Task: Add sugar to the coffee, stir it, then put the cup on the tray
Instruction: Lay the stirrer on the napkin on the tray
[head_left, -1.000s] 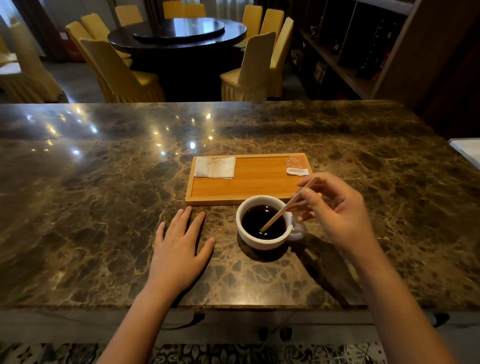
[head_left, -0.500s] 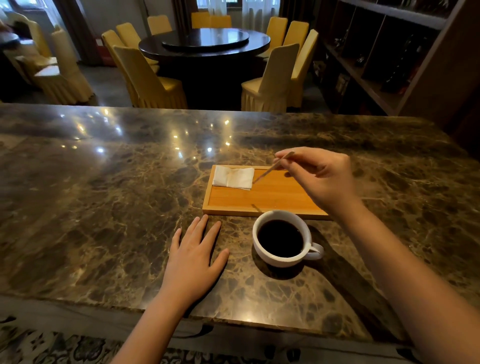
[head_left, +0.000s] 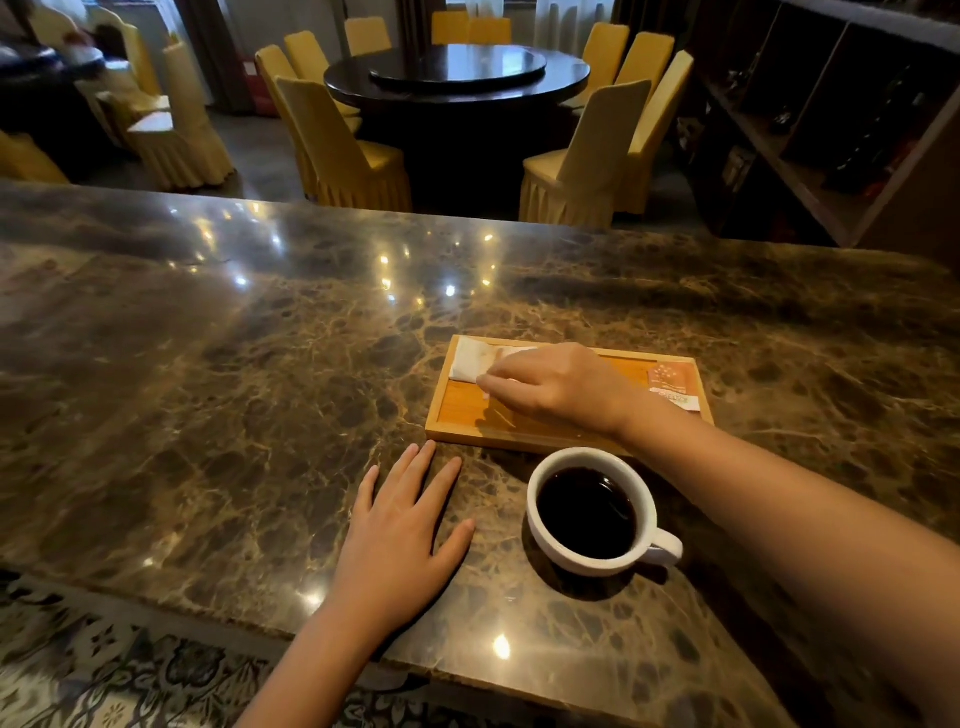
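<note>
Cup (head_left: 589, 512) of black coffee sat on the marble counter (head_left: 234, 415), just in front of the wooden tray (head_left: 467, 415), handle pointing right.

From my head view, the white cup stood upright. My right hand (head_left: 561, 387) reached over the tray by the napkin (head_left: 470, 361), well apart from the cup; I couldn't tell whether it pinched anything. My left hand (head_left: 402, 530) lay flat, unclenched, left of the cup.

Dim room, glare on marble (head_left: 311, 322)
</note>
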